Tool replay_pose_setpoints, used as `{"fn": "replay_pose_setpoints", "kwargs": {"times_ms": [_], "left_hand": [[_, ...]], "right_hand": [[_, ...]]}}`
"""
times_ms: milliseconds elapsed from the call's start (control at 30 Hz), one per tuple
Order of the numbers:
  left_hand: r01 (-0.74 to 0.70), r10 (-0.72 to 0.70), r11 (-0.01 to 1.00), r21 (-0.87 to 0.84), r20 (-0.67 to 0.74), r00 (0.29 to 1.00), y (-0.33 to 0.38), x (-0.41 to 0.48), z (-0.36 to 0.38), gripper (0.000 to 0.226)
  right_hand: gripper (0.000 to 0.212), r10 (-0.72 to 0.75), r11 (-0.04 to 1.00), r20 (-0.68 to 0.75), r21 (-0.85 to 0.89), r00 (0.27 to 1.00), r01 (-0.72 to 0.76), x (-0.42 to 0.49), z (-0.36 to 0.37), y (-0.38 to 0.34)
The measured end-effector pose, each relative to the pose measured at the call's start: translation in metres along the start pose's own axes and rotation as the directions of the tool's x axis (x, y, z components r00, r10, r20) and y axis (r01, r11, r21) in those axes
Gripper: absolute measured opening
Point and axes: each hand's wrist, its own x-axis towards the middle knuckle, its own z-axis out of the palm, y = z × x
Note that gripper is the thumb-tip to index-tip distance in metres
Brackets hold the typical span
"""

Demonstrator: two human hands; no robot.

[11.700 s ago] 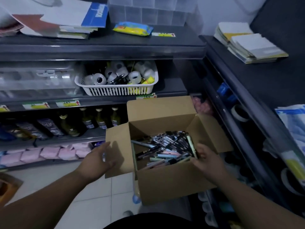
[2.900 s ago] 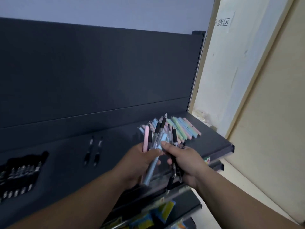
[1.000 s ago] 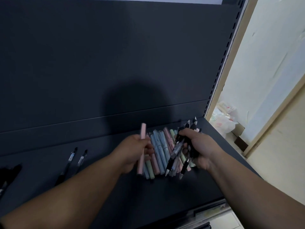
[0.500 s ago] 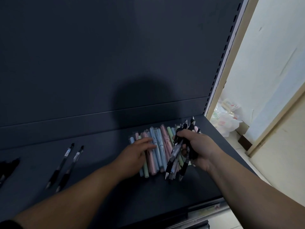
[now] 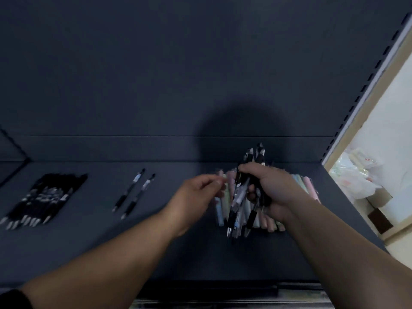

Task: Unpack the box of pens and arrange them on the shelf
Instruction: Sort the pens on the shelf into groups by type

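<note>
The dark back panel (image 5: 156,74) fills the upper half of your view, and the dark shelf (image 5: 89,241) runs across the whole width below it. A slotted upright (image 5: 365,85) climbs the right edge of the frame.

Both your forearms reach in from the bottom and meet right of centre, above the shelf. Your right hand (image 5: 274,188) is clenched round a bundle of black click pens (image 5: 239,195). Their tops stick out above your knuckles and their tips point down toward the lower middle of the frame. Your left hand (image 5: 196,195) hovers just left of that bundle with its fingers curled and the thumb close to the forefinger. It is blurred by motion, so you cannot tell whether it pinches anything.

Under and behind both hands a row of pastel pens (image 5: 219,210) lies side by side on the shelf, in pink, green and light blue, partly hidden by your right hand. At the left of the frame a pile of black pens (image 5: 44,197) lies on the shelf, well apart from the pastel ones.

Beyond the shelf's right end, pale plastic bags (image 5: 352,175) sit on the floor. Between the black pile and your left hand, a pair of black pens (image 5: 138,195) lies parallel, near each other but not touching.
</note>
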Motion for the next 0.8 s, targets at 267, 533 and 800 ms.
{"fn": "replay_pose_setpoints", "kwargs": {"times_ms": [267,533,800], "left_hand": [[0.200,-0.183,0.969,-0.146,0.121,0.976,0.011,-0.048,-0.066,0.026],[0.209,-0.220,0.967,-0.145,-0.069,0.973,-0.004,-0.078,-0.188,0.011],[0.244,0.043,0.807,0.538,-0.465,0.885,-0.035,-0.081,-0.358,0.025]], "right_hand": [[0.012,0.128,0.990,0.151,-0.073,0.980,-0.118,0.000,0.079,0.025],[0.009,0.144,0.979,0.171,-0.169,0.975,-0.115,0.001,0.194,0.065],[0.016,0.162,0.959,0.156,-0.258,0.974,-0.118,0.009,0.298,0.103]]}}
